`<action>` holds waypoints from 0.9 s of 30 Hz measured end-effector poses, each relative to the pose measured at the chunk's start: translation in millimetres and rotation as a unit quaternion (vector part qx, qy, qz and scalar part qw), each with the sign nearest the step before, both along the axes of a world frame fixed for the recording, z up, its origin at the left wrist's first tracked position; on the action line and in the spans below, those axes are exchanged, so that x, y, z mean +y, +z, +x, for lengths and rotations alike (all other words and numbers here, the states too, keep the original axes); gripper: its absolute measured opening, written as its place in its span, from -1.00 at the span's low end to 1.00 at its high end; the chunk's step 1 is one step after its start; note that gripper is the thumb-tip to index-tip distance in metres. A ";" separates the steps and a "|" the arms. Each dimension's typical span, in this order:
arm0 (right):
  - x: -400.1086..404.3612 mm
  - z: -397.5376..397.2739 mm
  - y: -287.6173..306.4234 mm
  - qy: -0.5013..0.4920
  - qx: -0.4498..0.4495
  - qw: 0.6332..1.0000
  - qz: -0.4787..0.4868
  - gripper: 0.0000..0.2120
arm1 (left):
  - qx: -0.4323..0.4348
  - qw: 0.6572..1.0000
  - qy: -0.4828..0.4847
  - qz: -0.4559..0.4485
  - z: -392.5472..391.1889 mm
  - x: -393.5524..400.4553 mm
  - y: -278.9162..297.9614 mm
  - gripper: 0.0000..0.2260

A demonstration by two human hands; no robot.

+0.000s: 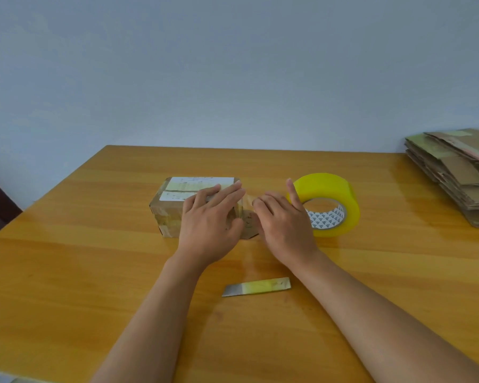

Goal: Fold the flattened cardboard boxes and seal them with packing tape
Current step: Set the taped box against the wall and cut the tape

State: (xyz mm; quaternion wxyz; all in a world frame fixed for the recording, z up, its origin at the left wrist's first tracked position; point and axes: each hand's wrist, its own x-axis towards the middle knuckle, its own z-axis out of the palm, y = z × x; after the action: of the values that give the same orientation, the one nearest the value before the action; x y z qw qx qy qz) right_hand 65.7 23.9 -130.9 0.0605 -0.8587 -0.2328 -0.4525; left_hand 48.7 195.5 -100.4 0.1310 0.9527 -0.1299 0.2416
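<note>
Both hands work at the small folded box (177, 205) mid-table, left hand (209, 219) flat, pinning it steady, right hand (281, 219) seemingly pinching clear tape drawn from the yellow roll (328, 204) just beside.

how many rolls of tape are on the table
1. The single yellow roll of packing tape stands on the wooden table, just right of the right hand and the small folded cardboard box. None other shows, though the stack of flattened cardboard could hide one.
</note>
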 end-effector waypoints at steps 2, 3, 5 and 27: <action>0.2 1.2 -1.1 0.005 -0.007 1.000 0.016 -0.94 | 0.003 1.000 -0.001 0.000 0.6 0.4 0.3 -0.48; -0.4 1.3 -1.5 0.009 -0.007 1.000 0.029 -0.96 | 0.006 1.000 -0.003 -0.002 0.5 0.8 0.8 -0.48; -2.0 1.3 -1.4 0.017 -0.005 0.998 0.063 -0.97 | 0.014 1.000 -0.008 -0.010 1.0 2.1 2.1 -0.47; 6.9 0.9 -16.6 -0.001 0.097 0.990 -0.102 -0.69 | -0.059 0.992 0.054 -0.101 29.0 34.1 -6.2 -0.62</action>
State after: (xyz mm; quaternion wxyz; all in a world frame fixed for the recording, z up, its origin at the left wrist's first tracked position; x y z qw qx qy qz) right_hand 66.6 30.8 -147.5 -0.0049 -0.9006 -0.2699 -0.3408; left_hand 77.8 229.6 -106.6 0.2057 0.9241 -0.0606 0.3164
